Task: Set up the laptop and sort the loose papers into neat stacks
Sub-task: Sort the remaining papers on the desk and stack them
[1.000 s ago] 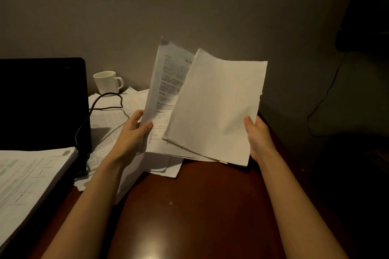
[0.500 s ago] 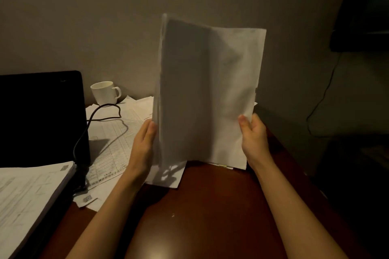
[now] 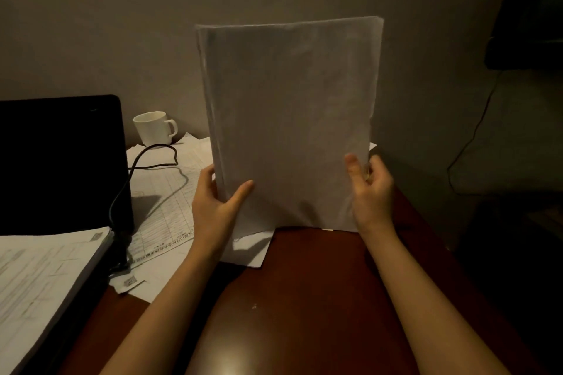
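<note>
2 hands on it: both are up at 1 sheaf of papers [image 3: 289, 119], standing upright in the centre of the frame, bottom edge down on the brown desk [image 3: 320, 298].
Left hand: the left hand [image 3: 213, 207] grips the sheaf's lower left edge, thumb across the front, fingers curled round behind.
Right hand: the right hand [image 3: 370, 192] sits at the lower right edge and is blurred; fingers loosely curled against the side, thumb up on the front face, so a light hold rather than a clamp, as far as can be told.
Sheaf: edges look nearly flush, top corners squared, with 1 small tab peeking out at the bottom right.
Step in hand: squaring the bundle on end, by the look of it, part of the paper sorting.
Laptop: the laptop [image 3: 61, 161] stands open at left, screen dark, with a cable [image 3: 146, 167] looping off its right side over loose sheets [image 3: 164, 201].
Already stacked: 1 thick stack [image 3: 45, 283] lies at lower left, seemingly on the laptop's base.
Also there: a white mug [image 3: 154, 128] against the wall, behind the loose sheets.
Next move: probably laying the sheaf flat as its own stack; that calls for an even grip on both sides so no sheet slides out, and a spot away from the cable.
Still to do: the scattered sheets under the cable want gathering.
</note>
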